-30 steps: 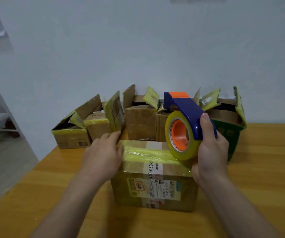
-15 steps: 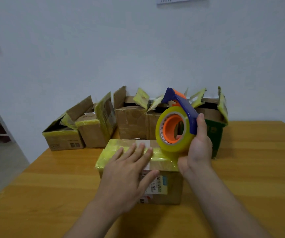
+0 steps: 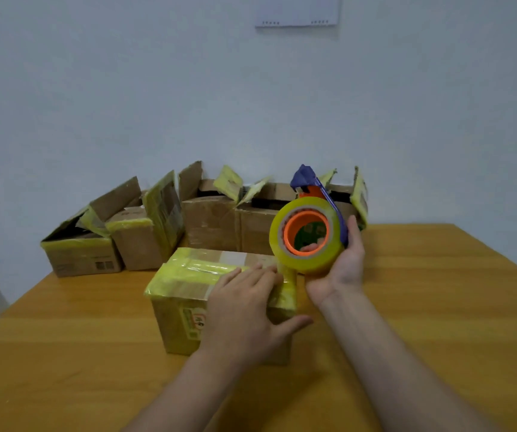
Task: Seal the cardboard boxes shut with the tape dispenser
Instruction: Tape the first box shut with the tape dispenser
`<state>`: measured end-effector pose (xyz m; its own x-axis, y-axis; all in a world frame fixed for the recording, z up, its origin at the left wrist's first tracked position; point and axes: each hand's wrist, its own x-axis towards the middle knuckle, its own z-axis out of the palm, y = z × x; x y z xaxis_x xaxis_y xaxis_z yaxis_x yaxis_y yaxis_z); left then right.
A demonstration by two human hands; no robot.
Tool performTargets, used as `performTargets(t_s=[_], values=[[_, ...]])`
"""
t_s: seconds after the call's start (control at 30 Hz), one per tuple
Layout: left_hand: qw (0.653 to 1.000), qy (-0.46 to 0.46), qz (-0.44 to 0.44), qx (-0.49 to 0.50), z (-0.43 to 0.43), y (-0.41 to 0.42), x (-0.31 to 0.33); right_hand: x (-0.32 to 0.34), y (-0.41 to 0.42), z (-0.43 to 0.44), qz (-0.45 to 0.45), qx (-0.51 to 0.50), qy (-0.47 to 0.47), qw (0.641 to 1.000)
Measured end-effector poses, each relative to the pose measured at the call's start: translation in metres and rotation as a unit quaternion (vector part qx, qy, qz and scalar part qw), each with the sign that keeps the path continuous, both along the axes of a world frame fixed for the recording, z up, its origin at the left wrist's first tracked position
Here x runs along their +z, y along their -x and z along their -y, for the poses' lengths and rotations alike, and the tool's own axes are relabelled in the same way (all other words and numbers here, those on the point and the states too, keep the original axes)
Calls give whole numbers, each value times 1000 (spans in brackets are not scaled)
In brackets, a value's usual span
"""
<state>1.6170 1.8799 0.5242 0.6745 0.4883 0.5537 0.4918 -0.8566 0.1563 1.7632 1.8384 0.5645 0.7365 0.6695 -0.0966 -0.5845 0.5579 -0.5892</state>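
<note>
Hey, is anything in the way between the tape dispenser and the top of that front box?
Yes. The left hand lies flat on top of the front box at its right end, directly beside the tape dispenser in the right hand. Tape drawn leftward would likely meet it.

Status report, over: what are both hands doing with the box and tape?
Left grip flat on front box, pressing its taped top. Right grip holds tape dispenser at its right end. Open boxes behind; nothing in the way.
</note>
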Motion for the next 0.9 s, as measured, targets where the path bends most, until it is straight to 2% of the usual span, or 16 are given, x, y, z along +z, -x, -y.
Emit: performTargets(t_s=[0.17, 0.27, 0.33, 0.57, 0.77, 0.83, 0.9], values=[[983, 88, 67, -148, -2, 18, -3, 8, -32, 22, 218, -1, 22, 976], [950, 194, 80, -231, -9, 34, -5, 18, -51, 37, 311, 13, 67, 948], [940, 222, 81, -245, -15, 36, -6, 22, -59, 43, 359, 30, 94, 928], [923, 267, 117, -250, -37, 15, 3, 18, -70, 53, 427, 74, 125, 893], [938, 275, 82, -193, -50, 21, 21, 23, -72, 71, 474, 138, 88, 865], [909, 335, 179, -172, -43, 25, 34, 26, -71, 75, 486, 147, 79, 858], [834, 444, 289, -156, -38, 24, 47, 28, -69, 77, 493, 153, 71, 854]])
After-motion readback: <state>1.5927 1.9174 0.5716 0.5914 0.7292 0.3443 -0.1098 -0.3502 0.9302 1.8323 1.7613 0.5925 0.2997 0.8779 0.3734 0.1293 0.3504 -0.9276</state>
